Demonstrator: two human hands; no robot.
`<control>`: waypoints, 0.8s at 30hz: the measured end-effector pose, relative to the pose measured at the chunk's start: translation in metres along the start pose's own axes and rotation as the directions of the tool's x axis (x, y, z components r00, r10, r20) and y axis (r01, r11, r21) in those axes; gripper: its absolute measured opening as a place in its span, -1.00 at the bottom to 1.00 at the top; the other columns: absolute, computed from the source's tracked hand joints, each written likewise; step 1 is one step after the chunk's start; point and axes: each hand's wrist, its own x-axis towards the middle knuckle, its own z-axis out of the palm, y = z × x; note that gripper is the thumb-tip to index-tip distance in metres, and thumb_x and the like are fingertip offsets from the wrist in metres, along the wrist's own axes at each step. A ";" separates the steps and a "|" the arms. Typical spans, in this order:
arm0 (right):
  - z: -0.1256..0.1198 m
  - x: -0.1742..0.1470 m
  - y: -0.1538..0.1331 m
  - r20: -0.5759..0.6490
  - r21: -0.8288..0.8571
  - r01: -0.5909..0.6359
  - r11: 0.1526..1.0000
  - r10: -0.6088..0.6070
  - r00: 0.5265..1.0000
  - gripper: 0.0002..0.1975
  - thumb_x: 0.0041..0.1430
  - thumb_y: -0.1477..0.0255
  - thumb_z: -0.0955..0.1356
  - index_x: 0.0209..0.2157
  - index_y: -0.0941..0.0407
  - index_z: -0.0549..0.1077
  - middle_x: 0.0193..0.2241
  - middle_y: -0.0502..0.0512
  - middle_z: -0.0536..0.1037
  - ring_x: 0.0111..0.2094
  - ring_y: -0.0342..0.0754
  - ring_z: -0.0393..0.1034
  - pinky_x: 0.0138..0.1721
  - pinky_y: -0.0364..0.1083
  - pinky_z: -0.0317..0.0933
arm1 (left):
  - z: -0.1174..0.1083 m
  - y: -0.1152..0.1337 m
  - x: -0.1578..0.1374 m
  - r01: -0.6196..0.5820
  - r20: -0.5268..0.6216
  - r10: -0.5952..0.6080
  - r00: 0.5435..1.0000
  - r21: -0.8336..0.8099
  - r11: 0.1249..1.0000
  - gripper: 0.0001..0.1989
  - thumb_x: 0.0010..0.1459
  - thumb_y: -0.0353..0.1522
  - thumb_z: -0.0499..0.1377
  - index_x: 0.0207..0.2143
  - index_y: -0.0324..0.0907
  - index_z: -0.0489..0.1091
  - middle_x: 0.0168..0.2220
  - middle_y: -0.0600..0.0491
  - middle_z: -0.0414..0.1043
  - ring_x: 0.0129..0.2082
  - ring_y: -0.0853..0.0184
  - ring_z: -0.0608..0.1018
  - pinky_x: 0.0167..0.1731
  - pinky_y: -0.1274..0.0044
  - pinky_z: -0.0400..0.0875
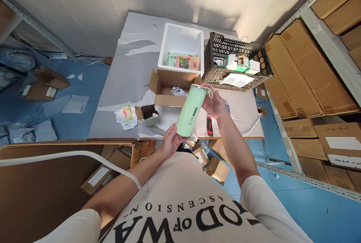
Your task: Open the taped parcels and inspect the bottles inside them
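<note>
A pale green bottle [190, 112] with a silver rim and a green cord loop is tilted in front of my chest, over the table's near edge. My left hand [171, 139] grips its lower end with the fingers wrapped beneath. At the rim, my right hand [213, 102] closes around the top by the loop. Just beyond the bottle stands an open cardboard box [169, 100] with crumpled paper inside. Left of my left hand lie a small open carton [150, 118] and a crumpled printed sheet [126, 117]. A red and black box cutter [210, 125] lies below my right hand.
A white foam box [161, 53] holding flat printed packs stands at the back. Beside it is a black plastic crate [210, 61] with small boxes and a handwritten label. Shelves of cardboard boxes [296, 74] line the right. A white cable [84, 154] crosses my left arm.
</note>
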 end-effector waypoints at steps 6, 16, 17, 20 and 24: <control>0.000 0.001 0.005 0.021 0.043 -0.050 0.998 0.049 0.999 -0.48 -0.13 0.09 0.49 -0.14 -0.06 0.33 -0.30 -0.07 0.44 -0.38 -0.13 0.35 -0.36 -0.13 0.32 | 0.002 0.000 -0.002 0.140 -0.005 -0.140 0.990 -0.018 0.990 -0.42 0.22 -0.01 0.00 0.04 -0.29 0.32 -0.10 -0.20 0.54 -0.16 0.11 0.61 -0.08 0.32 0.43; 0.000 0.006 0.011 -0.059 -0.044 -0.074 0.996 0.072 0.996 -0.51 -0.12 0.16 0.50 -0.17 -0.04 0.29 -0.35 -0.08 0.40 -0.38 -0.15 0.34 -0.39 -0.17 0.32 | -0.002 -0.006 0.000 0.179 -0.039 -0.179 0.983 -0.006 0.984 -0.44 0.28 -0.04 -0.07 0.03 -0.31 0.33 -0.10 -0.21 0.53 -0.14 0.10 0.60 -0.08 0.32 0.42; 0.001 0.006 0.011 -0.048 -0.048 -0.084 0.995 0.082 0.995 -0.52 -0.11 0.16 0.49 -0.18 -0.03 0.28 -0.35 -0.09 0.39 -0.39 -0.16 0.33 -0.40 -0.17 0.32 | -0.004 -0.006 0.001 0.175 -0.046 -0.175 0.983 -0.010 0.984 -0.45 0.27 -0.04 -0.06 0.05 -0.30 0.32 -0.08 -0.21 0.53 -0.14 0.10 0.60 -0.07 0.32 0.41; 0.006 0.007 0.008 -0.026 -0.090 -0.112 0.990 0.110 0.994 -0.55 -0.09 0.21 0.48 -0.22 -0.03 0.25 -0.36 -0.11 0.36 -0.40 -0.17 0.32 -0.43 -0.18 0.30 | -0.009 -0.004 0.002 0.155 -0.063 -0.155 0.986 -0.013 0.988 -0.45 0.24 -0.04 -0.01 0.08 -0.26 0.29 -0.03 -0.18 0.50 -0.12 0.10 0.59 -0.04 0.31 0.39; 0.020 0.013 0.010 -0.047 -0.190 -0.061 0.980 0.053 0.997 -0.57 -0.12 0.29 0.48 -0.27 -0.01 0.20 -0.32 -0.11 0.35 -0.45 -0.21 0.27 -0.51 -0.22 0.22 | -0.024 0.000 0.005 0.116 -0.062 -0.113 0.992 0.051 0.992 -0.38 0.17 0.04 0.03 0.09 -0.21 0.29 0.01 -0.15 0.47 -0.10 0.09 0.58 -0.06 0.31 0.38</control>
